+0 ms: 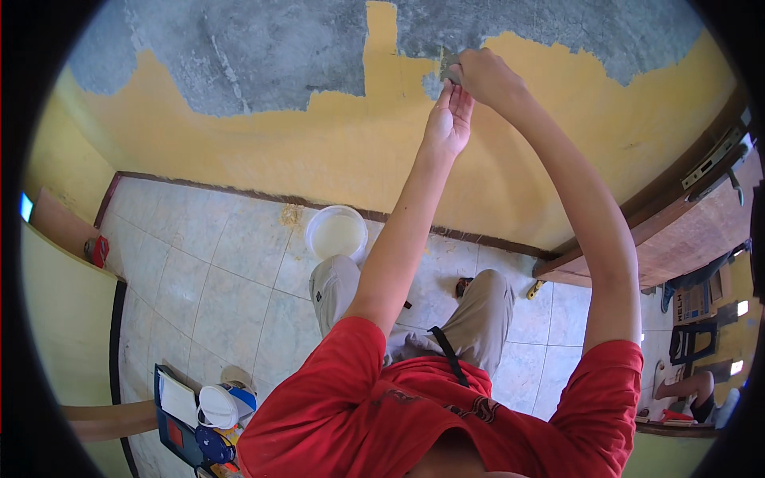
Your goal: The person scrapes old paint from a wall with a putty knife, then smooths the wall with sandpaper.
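Observation:
My right hand (pixel 488 76) is raised to the wall, its fingers closed around a small grey flat piece (pixel 453 73) held against the paint edge. The exact kind of this piece cannot be made out, as the fingers cover most of it. Just below it, my left hand (pixel 451 126) is held up with the palm showing and the fingers stretched toward the grey piece. Whether those fingertips touch it is unclear. The wall (pixel 319 151) is yellow below, with bare grey patches (pixel 263 56) above a ragged paint line.
A white bucket (pixel 336 233) of pale liquid stands by the skirting, near my knees. Behind on the left are a white tub (pixel 218 407) and a dark case (pixel 178 434). A wooden door (pixel 685 239) stands at right; a yellow-handled tool (pixel 535 290) lies beside it. Another person's leg (pixel 687 387) shows beyond.

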A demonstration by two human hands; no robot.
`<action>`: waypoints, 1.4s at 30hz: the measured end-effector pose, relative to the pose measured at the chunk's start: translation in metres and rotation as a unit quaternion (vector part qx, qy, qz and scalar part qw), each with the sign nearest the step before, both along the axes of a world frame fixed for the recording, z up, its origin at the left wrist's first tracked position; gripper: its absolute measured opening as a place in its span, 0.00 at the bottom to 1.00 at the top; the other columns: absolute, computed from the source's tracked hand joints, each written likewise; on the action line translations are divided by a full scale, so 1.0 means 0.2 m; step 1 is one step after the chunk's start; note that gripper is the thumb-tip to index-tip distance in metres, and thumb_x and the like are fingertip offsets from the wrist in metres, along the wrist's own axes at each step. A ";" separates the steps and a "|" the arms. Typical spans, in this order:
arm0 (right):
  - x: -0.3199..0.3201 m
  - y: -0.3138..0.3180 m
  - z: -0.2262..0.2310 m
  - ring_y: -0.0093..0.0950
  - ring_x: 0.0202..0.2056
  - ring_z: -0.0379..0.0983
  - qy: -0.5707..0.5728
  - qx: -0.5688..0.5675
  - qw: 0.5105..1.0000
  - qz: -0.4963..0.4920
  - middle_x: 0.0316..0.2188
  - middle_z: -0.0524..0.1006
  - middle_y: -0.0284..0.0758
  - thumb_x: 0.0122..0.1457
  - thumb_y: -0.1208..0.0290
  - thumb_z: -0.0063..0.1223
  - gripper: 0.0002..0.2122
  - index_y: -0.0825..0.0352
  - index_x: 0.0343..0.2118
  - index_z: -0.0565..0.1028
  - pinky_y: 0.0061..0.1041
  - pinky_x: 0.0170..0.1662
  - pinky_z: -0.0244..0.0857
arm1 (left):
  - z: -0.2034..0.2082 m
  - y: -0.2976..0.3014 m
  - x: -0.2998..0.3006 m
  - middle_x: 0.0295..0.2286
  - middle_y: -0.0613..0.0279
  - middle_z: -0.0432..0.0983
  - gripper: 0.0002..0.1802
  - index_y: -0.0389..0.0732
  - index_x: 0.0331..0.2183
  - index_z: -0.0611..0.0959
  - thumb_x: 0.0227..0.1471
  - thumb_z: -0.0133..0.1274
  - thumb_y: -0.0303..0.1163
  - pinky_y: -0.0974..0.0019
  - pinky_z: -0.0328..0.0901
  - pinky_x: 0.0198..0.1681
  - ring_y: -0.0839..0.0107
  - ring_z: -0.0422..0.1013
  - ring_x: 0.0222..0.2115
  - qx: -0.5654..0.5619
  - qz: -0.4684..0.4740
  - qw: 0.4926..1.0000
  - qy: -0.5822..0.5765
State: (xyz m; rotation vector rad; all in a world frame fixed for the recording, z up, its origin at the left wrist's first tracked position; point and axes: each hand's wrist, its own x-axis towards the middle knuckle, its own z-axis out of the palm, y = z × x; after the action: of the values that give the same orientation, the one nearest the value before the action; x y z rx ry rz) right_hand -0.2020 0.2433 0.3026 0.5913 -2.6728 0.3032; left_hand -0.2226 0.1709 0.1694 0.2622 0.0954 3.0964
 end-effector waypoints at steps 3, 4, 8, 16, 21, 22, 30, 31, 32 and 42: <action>0.08 -0.07 0.02 0.42 0.40 0.78 -0.016 0.090 0.996 -0.023 0.36 0.79 0.44 0.58 0.68 0.48 0.11 0.71 0.35 0.77 0.41 0.36 0.74 | -0.02 0.02 -0.03 0.38 0.63 0.77 0.12 0.37 0.41 0.76 0.61 0.48 0.35 0.70 0.74 0.44 0.73 0.75 0.40 0.048 -0.009 0.999 -0.006; 0.10 -0.08 0.01 0.43 0.40 0.78 -0.004 0.117 0.993 -0.033 0.35 0.79 0.44 0.57 0.69 0.49 0.10 0.71 0.34 0.77 0.41 0.36 0.74 | -0.02 0.03 -0.04 0.35 0.65 0.76 0.10 0.38 0.38 0.77 0.59 0.51 0.35 0.75 0.74 0.42 0.75 0.75 0.37 0.047 -0.003 0.999 -0.002; 0.13 -0.10 0.00 0.45 0.38 0.77 0.008 0.115 0.993 -0.041 0.32 0.79 0.44 0.61 0.66 0.47 0.13 0.73 0.31 0.76 0.43 0.36 0.72 | 0.00 0.01 -0.06 0.32 0.67 0.76 0.10 0.38 0.38 0.78 0.59 0.52 0.34 0.76 0.73 0.42 0.76 0.74 0.36 0.049 -0.025 0.998 -0.042; 0.10 -0.12 0.00 0.45 0.37 0.78 -0.011 0.063 0.996 -0.061 0.32 0.78 0.47 0.53 0.76 0.51 0.06 0.74 0.31 0.75 0.41 0.32 0.73 | 0.03 0.02 -0.05 0.36 0.63 0.79 0.09 0.37 0.38 0.78 0.60 0.49 0.31 0.73 0.74 0.40 0.75 0.75 0.37 0.090 -0.013 0.995 -0.036; 0.10 -0.14 0.04 0.46 0.36 0.78 -0.011 0.107 0.991 -0.083 0.31 0.78 0.48 0.54 0.76 0.50 0.06 0.75 0.29 0.73 0.42 0.32 0.73 | 0.06 0.07 -0.01 0.35 0.63 0.78 0.10 0.37 0.38 0.78 0.60 0.49 0.33 0.74 0.74 0.39 0.75 0.75 0.37 0.140 -0.011 0.988 -0.066; 0.09 -0.14 0.03 0.46 0.36 0.78 -0.004 0.106 0.991 -0.082 0.31 0.78 0.48 0.55 0.74 0.50 0.07 0.74 0.30 0.73 0.42 0.32 0.73 | 0.06 0.06 0.00 0.34 0.63 0.78 0.10 0.37 0.38 0.77 0.60 0.50 0.33 0.74 0.74 0.39 0.75 0.75 0.35 0.130 -0.004 0.990 -0.051; 0.04 -0.12 -0.07 0.50 0.32 0.75 0.004 0.016 0.997 -0.078 0.25 0.76 0.49 0.64 0.59 0.45 0.15 0.69 0.35 0.67 0.45 0.30 0.67 | 0.02 -0.02 -0.04 0.30 0.62 0.70 0.11 0.34 0.37 0.75 0.57 0.54 0.33 0.70 0.75 0.40 0.70 0.72 0.34 0.008 0.024 0.998 -0.063; 0.05 -0.14 -0.05 0.49 0.32 0.75 -0.002 0.033 0.995 -0.093 0.24 0.76 0.49 0.64 0.59 0.44 0.15 0.69 0.35 0.68 0.45 0.30 0.67 | 0.02 -0.01 -0.04 0.30 0.62 0.71 0.11 0.34 0.37 0.75 0.57 0.54 0.32 0.70 0.75 0.40 0.71 0.72 0.33 0.019 0.029 0.997 -0.071; 0.07 -0.16 -0.03 0.49 0.31 0.75 -0.007 0.051 0.993 -0.107 0.24 0.77 0.49 0.63 0.59 0.44 0.15 0.69 0.35 0.69 0.44 0.30 0.67 | 0.03 0.01 -0.03 0.30 0.62 0.71 0.11 0.34 0.37 0.75 0.57 0.54 0.32 0.70 0.75 0.40 0.71 0.72 0.33 0.020 0.026 0.997 -0.073; 0.11 -0.18 -0.03 0.51 0.33 0.77 -0.004 -0.016 0.998 -0.062 0.28 0.77 0.54 0.61 0.66 0.43 0.14 0.75 0.38 0.70 0.43 0.32 0.72 | -0.01 -0.07 -0.06 0.36 0.59 0.77 0.09 0.35 0.40 0.77 0.59 0.51 0.29 0.73 0.73 0.38 0.73 0.74 0.37 0.012 0.013 0.998 -0.054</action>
State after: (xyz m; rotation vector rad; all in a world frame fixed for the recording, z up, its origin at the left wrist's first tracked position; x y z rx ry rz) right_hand -0.1794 0.2065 0.2963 0.4132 -2.6935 0.3134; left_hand -0.2345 0.1572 0.1669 0.0944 0.0595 3.1323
